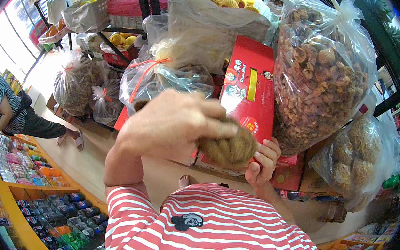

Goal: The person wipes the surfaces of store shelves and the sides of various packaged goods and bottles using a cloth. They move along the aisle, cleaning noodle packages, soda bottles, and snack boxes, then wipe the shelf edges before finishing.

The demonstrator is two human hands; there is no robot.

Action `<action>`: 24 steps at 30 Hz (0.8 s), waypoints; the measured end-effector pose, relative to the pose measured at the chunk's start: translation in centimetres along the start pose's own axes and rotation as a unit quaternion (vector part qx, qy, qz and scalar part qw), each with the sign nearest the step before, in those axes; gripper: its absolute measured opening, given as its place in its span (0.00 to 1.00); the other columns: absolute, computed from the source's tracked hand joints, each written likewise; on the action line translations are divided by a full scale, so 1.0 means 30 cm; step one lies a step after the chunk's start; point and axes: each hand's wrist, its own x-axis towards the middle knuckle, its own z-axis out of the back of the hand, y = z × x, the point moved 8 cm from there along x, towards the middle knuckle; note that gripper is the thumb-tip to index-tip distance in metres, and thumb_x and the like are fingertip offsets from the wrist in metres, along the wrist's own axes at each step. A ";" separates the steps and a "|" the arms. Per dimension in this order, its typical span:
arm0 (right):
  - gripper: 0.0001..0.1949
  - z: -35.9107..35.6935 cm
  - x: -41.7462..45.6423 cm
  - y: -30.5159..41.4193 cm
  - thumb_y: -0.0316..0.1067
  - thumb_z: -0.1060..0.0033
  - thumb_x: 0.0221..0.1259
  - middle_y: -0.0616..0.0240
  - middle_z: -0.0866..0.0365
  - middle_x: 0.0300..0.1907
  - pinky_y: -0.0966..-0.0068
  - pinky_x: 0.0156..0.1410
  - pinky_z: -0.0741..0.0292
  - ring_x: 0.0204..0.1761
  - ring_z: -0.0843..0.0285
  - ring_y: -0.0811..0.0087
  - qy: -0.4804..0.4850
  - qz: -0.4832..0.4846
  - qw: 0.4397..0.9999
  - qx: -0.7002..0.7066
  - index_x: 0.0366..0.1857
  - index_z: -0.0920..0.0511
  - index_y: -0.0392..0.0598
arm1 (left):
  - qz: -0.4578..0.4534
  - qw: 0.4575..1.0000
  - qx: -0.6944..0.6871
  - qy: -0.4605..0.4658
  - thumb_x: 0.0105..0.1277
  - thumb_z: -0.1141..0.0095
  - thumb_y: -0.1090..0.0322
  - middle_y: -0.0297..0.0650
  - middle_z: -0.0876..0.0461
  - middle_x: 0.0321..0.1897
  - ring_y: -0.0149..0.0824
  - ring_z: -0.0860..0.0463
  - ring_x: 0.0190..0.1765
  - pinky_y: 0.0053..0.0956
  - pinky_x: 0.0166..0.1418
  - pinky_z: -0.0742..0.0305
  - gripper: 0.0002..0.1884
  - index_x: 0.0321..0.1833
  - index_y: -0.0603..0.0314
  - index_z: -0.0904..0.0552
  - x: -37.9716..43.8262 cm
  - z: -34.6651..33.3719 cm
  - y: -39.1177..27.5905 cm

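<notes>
My left hand (181,121), blurred by motion, lies over a blurred greenish-brown bundle (229,145), fingers gripping its upper side. What the bundle is made of cannot be told. At its right edge is my right hand (264,162), fingers curled, fingertips close to the bundle and the lower end of a red printed milk carton box (247,87); whether they grip either is unclear. The box slopes beside a large clear plastic bag of dried brown pieces (322,72). Left of the box stands a clear bag tied with red string (161,74), partly hidden by my left hand.
Tied bags (75,87) stand at the left of the display. Below right lies a bag of round, stringy brown bundles (356,152). Netted yellow fruit (227,1) sits behind. Drinks fill an orange-edged shelf (27,190) at left; another person (11,104) stands beyond it.
</notes>
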 end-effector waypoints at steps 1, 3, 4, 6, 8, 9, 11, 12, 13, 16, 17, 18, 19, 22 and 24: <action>0.11 -0.001 0.000 0.000 0.44 0.59 0.69 0.61 0.24 0.45 0.56 0.59 0.35 0.51 0.32 0.60 -0.002 -0.002 1.000 -0.001 0.39 0.30 0.48 | 0.021 0.999 0.031 -0.038 0.41 0.43 0.74 0.38 0.19 0.43 0.43 0.20 0.40 0.32 0.40 0.24 0.25 0.48 0.47 0.18 0.018 0.029 0.024; 0.12 -0.002 0.002 -0.001 0.44 0.59 0.69 0.61 0.24 0.45 0.56 0.59 0.35 0.51 0.31 0.60 -0.003 -0.004 1.000 0.003 0.40 0.31 0.48 | 0.079 0.988 0.034 -0.130 0.41 0.45 0.77 0.40 0.19 0.43 0.45 0.20 0.42 0.33 0.44 0.25 0.26 0.49 0.49 0.18 0.085 0.080 0.100; 0.12 -0.001 0.003 -0.001 0.44 0.59 0.69 0.61 0.24 0.45 0.56 0.59 0.35 0.50 0.31 0.60 -0.003 -0.004 1.000 0.003 0.40 0.31 0.48 | 0.104 0.982 0.055 -0.146 0.42 0.47 0.77 0.40 0.20 0.43 0.45 0.20 0.43 0.33 0.45 0.25 0.27 0.49 0.48 0.18 0.126 0.082 0.151; 0.12 -0.003 -0.003 -0.007 0.45 0.59 0.69 0.61 0.24 0.45 0.56 0.59 0.35 0.50 0.31 0.60 0.002 -0.007 1.000 -0.002 0.40 0.31 0.48 | 0.156 0.970 0.086 -0.167 0.44 0.50 0.77 0.42 0.20 0.43 0.46 0.21 0.45 0.35 0.48 0.26 0.27 0.51 0.47 0.19 0.226 0.062 0.269; 0.12 -0.003 -0.002 -0.003 0.45 0.59 0.69 0.61 0.24 0.45 0.55 0.59 0.35 0.50 0.31 0.60 0.007 -0.013 1.000 -0.008 0.39 0.31 0.48 | 0.197 0.959 0.107 -0.174 0.48 0.52 0.75 0.42 0.21 0.42 0.46 0.21 0.47 0.36 0.49 0.27 0.25 0.51 0.45 0.19 0.329 0.028 0.371; 0.12 -0.003 -0.004 0.000 0.45 0.59 0.69 0.62 0.24 0.45 0.55 0.59 0.35 0.50 0.31 0.60 0.005 -0.014 1.000 -0.009 0.39 0.31 0.48 | 0.212 0.954 0.117 -0.175 0.50 0.52 0.73 0.42 0.21 0.41 0.45 0.22 0.48 0.36 0.49 0.26 0.24 0.52 0.44 0.19 0.376 0.002 0.416; 0.12 -0.005 -0.002 0.000 0.45 0.59 0.69 0.62 0.24 0.45 0.55 0.59 0.35 0.50 0.31 0.61 0.003 -0.017 1.000 -0.010 0.39 0.31 0.49 | 0.219 0.943 0.161 -0.194 0.54 0.48 0.67 0.41 0.20 0.38 0.45 0.20 0.45 0.37 0.43 0.24 0.12 0.40 0.52 0.16 0.464 -0.055 0.476; 0.11 -0.006 -0.002 0.004 0.45 0.59 0.69 0.62 0.24 0.45 0.55 0.59 0.35 0.50 0.31 0.61 0.002 -0.017 1.000 -0.006 0.39 0.31 0.49 | 0.218 0.942 0.184 -0.179 0.55 0.48 0.66 0.41 0.20 0.39 0.45 0.20 0.44 0.37 0.43 0.23 0.11 0.39 0.53 0.16 0.496 -0.103 0.504; 0.11 -0.007 0.000 0.004 0.45 0.60 0.69 0.62 0.24 0.45 0.54 0.59 0.35 0.50 0.31 0.61 0.001 -0.018 1.000 -0.004 0.39 0.31 0.49 | 0.215 0.940 0.208 -0.164 0.55 0.48 0.66 0.41 0.19 0.39 0.45 0.19 0.44 0.37 0.42 0.22 0.10 0.38 0.54 0.16 0.527 -0.146 0.522; 0.12 -0.003 0.003 0.008 0.45 0.60 0.69 0.61 0.24 0.45 0.54 0.60 0.36 0.50 0.31 0.60 0.003 -0.025 1.000 -0.007 0.39 0.31 0.49 | 0.162 0.947 0.249 -0.122 0.56 0.48 0.66 0.40 0.18 0.39 0.44 0.18 0.42 0.36 0.41 0.21 0.10 0.37 0.55 0.16 0.576 -0.211 0.522; 0.12 -0.004 0.005 0.008 0.45 0.60 0.69 0.61 0.24 0.45 0.54 0.60 0.36 0.50 0.31 0.60 0.004 -0.027 1.000 -0.008 0.39 0.31 0.49 | 0.138 0.950 0.258 -0.110 0.56 0.48 0.66 0.40 0.18 0.39 0.44 0.18 0.41 0.35 0.40 0.21 0.09 0.36 0.55 0.16 0.581 -0.225 0.509; 0.12 -0.003 -0.002 0.003 0.45 0.61 0.69 0.61 0.24 0.45 0.54 0.60 0.36 0.50 0.31 0.60 -0.005 -0.020 1.000 -0.003 0.40 0.31 0.49 | 0.133 0.952 0.262 -0.090 0.56 0.48 0.66 0.39 0.17 0.37 0.43 0.18 0.40 0.35 0.39 0.21 0.08 0.34 0.54 0.15 0.582 -0.219 0.482; 0.12 -0.006 -0.002 0.002 0.45 0.61 0.69 0.61 0.24 0.45 0.54 0.60 0.36 0.50 0.31 0.60 -0.004 -0.021 1.000 -0.003 0.40 0.31 0.49 | 0.124 0.951 0.278 -0.055 0.56 0.48 0.66 0.38 0.18 0.38 0.43 0.19 0.41 0.35 0.40 0.21 0.08 0.35 0.53 0.16 0.578 -0.226 0.457; 0.12 -0.008 -0.004 0.000 0.46 0.60 0.69 0.59 0.26 0.45 0.54 0.60 0.36 0.50 0.31 0.59 0.009 -0.018 1.000 -0.003 0.40 0.31 0.49 | 0.072 0.947 0.314 0.000 0.57 0.48 0.64 0.36 0.22 0.37 0.41 0.21 0.41 0.32 0.38 0.22 0.09 0.38 0.53 0.18 0.526 -0.230 0.342; 0.13 -0.003 0.001 0.001 0.47 0.60 0.69 0.57 0.28 0.46 0.54 0.59 0.36 0.50 0.32 0.57 -0.007 -0.026 1.000 -0.003 0.40 0.30 0.50 | 0.052 0.943 0.328 0.002 0.57 0.48 0.64 0.36 0.22 0.37 0.39 0.22 0.40 0.31 0.37 0.23 0.09 0.37 0.55 0.18 0.465 -0.220 0.253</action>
